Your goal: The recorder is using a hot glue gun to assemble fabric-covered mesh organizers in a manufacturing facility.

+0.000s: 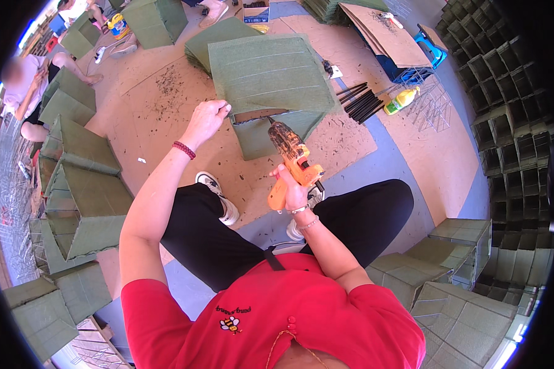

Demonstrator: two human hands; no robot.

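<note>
Facing a green cloth panel (268,67), just ahead; gripping a glue gun (290,149) in the right hand (294,189); curling the left hand (204,120), nearer the panel, cannot tell if around anything; aiming the gun's length forward-left at the near slit (258,115).

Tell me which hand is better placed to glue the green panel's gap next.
Right, most likely: the right hand grips the orange glue gun, its nozzle close to the gap in the green panel. The left hand is closed beside the panel's left edge, no tool visible in it.
</note>
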